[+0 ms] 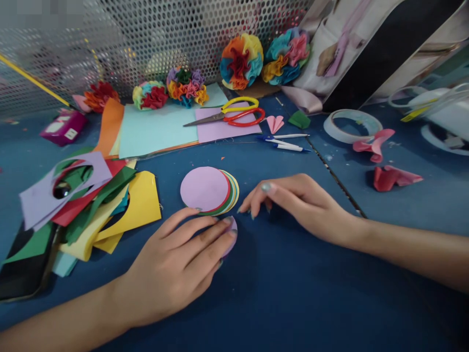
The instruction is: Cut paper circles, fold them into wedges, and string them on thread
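Observation:
My left hand point(183, 261) lies flat on the blue table with its fingers stretched out. A purple piece of paper point(233, 226) with a curved edge shows from under its fingertips, mostly hidden. Just above these fingers lies a fanned stack of paper circles point(204, 188), purple on top with red, green, blue and yellow edges beneath. To the right of the stack my right hand point(300, 201) rests with loosely bent fingers, the thumb apart from them. Nothing shows in it, and its fingertips are close to the stack but not on it.
Cut paper scraps point(120, 205) partly cover a phone point(27, 269) at left. Scissors point(230, 115) lie on coloured sheets point(157, 129). A compass point(284, 142), a tape roll point(352, 125) and pink paper pieces point(397, 177) are at right. Ruffled paper flowers point(242, 62) stand along the perforated metal panel point(146, 39).

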Action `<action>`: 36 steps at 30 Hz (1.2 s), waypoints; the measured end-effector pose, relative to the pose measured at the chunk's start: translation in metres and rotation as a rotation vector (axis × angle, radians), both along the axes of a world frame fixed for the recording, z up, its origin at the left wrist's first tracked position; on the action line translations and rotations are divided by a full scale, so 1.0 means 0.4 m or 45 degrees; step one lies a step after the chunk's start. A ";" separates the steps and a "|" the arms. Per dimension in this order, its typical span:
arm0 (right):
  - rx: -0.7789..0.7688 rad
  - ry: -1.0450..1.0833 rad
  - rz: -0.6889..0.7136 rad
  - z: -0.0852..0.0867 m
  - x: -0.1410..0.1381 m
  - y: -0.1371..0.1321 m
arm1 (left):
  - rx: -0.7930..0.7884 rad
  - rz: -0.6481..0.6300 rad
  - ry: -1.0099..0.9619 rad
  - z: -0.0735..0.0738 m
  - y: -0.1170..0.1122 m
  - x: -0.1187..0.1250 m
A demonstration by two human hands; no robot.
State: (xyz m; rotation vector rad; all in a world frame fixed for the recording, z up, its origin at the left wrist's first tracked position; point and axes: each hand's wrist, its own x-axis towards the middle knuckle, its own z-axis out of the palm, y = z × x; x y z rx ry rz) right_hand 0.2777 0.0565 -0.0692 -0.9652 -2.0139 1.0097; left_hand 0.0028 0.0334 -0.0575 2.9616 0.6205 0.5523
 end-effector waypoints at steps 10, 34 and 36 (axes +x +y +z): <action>-0.300 0.163 -0.021 0.002 0.003 0.005 | -0.044 -0.003 0.040 -0.002 0.003 -0.005; -0.272 0.145 0.030 0.004 0.000 0.006 | 0.231 -0.037 0.219 -0.010 -0.035 -0.002; -0.266 0.147 0.035 0.004 0.000 0.006 | 0.233 -0.030 0.215 -0.008 -0.036 0.001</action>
